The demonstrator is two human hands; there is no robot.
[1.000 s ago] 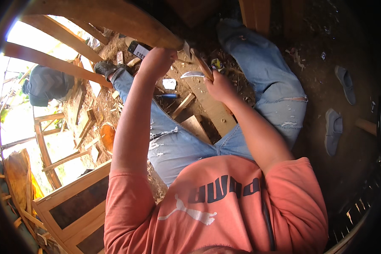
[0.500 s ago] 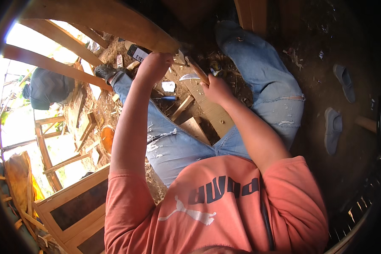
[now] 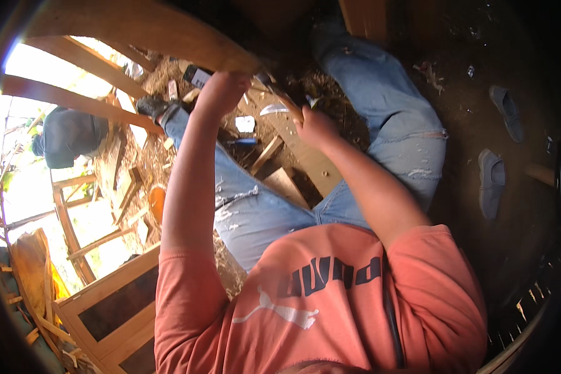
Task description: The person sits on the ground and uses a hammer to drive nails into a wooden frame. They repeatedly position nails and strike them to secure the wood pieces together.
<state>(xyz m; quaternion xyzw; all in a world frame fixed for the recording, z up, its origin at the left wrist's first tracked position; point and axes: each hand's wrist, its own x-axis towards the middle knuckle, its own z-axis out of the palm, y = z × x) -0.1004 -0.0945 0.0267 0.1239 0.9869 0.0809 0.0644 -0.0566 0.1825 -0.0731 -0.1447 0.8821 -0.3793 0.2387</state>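
Observation:
My right hand (image 3: 318,129) is closed round the wooden handle of a hammer (image 3: 290,107). Its dark head lies up and to the left, close to the end of a broad wooden beam (image 3: 162,34) that slants across the top. Just under that beam end, my left hand (image 3: 224,92) is closed in a fist beside the hammer head. What the left fingers grip, if anything, is hidden by the hand itself. Between my legs lies a flat board (image 3: 315,165), below the hammer handle. A pale curved blade-like piece (image 3: 273,109) rests near the handle.
A blue-handled tool (image 3: 242,141), a white scrap (image 3: 245,124) and wood offcuts (image 3: 285,187) lie among shavings between my legs. Grey shoes (image 3: 492,181) sit at right. A framed wooden panel (image 3: 109,311) stands lower left. Beyond wooden slats (image 3: 81,103), a person (image 3: 71,137) bends over.
The hammer head has come up against the beam end by my left fist, hiding the pale stick seen there before. Both hands have shifted slightly up and left in the view.

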